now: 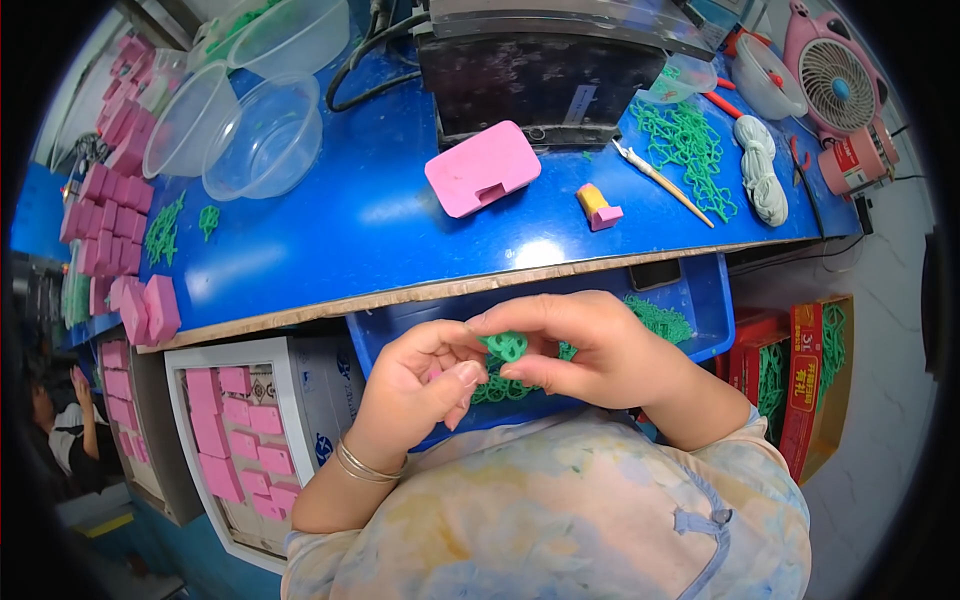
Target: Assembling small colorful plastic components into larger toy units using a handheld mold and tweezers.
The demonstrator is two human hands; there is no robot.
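My left hand (420,385) and my right hand (580,345) meet in front of my body. Between their fingertips they pinch a small green openwork piece (506,346) with rounded loops. Part of it is hidden behind the fingers. A speck of pink shows among my left fingers; I cannot make out what it is. Below the hands sits a blue tray (712,300) holding more green openwork pieces (658,320). On the blue table beyond lie a pink block (484,168) with a notch and a small pink-and-yellow block (598,207).
A dark machine (530,85) stands at the back. To its right lie green strands (685,145), a wooden-handled tool (665,182), white cord (760,170) and a pink fan (838,85). Clear bowls (265,135) and pink blocks (110,220) occupy the left. Red boxes (803,385) flank the tray.
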